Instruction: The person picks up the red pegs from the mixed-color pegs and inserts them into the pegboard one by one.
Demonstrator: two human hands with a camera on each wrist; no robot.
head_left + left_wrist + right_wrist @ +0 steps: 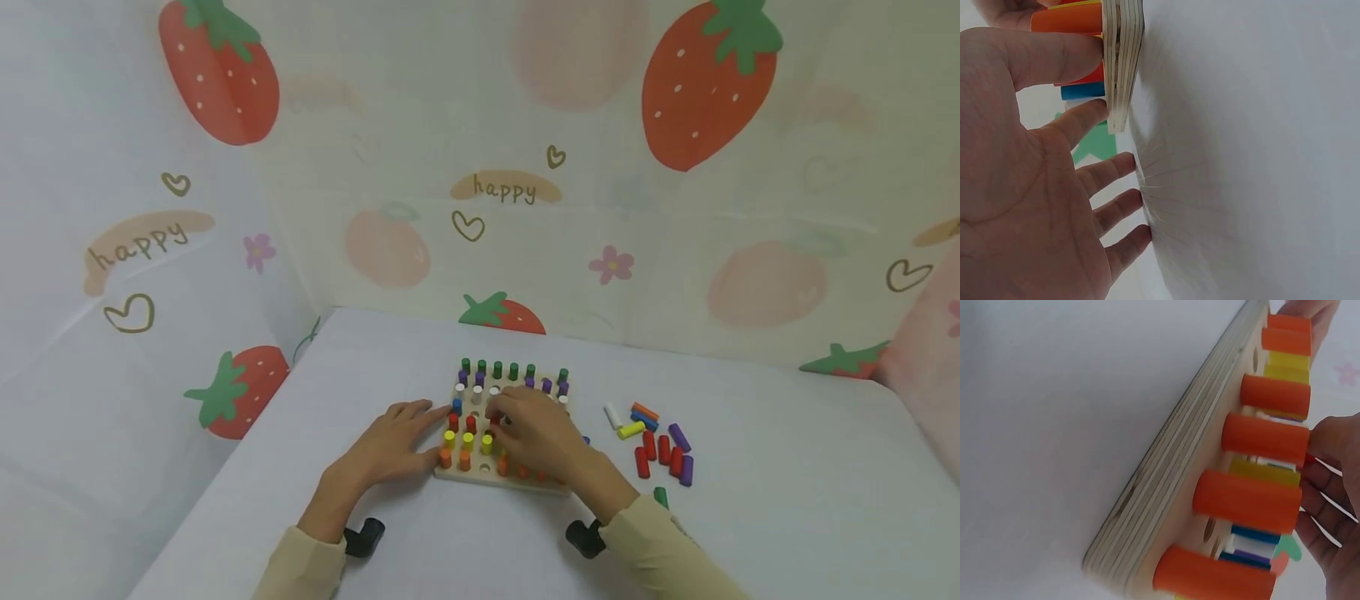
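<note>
The pegboard (474,477) lies flat; its standing pegs (465,460) point up. At nine o'clock the left hand (393,442), fingers straight, touches its edge. Near centre, the right hand (536,429) pinches a red peg (495,420), tilt hidden. Loose pegs (664,450) lie at three o'clock.

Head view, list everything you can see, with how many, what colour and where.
Peg board: one, light wood, on the table
Pegs in the board: some hidden, so no full count; green, purple, white, blue, red, yellow, orange; in rows
Loose pegs: eleven visible; four red, two purple, one each white, orange, blue, yellow, green; right of the board
Table: one, white, under the board
Backdrop: panel count unclear, pale, behind and beside the table
Strawberry prints: five bold ones, red and green, on the backdrop
Flower prints: several, pink, on the backdrop
Wrist devices: two, black, one by each wrist
Sleeves: two, beige, on the forearms
Left hand: one, touching the board's left edge
Right hand: one, over the board, at a red peg
</note>
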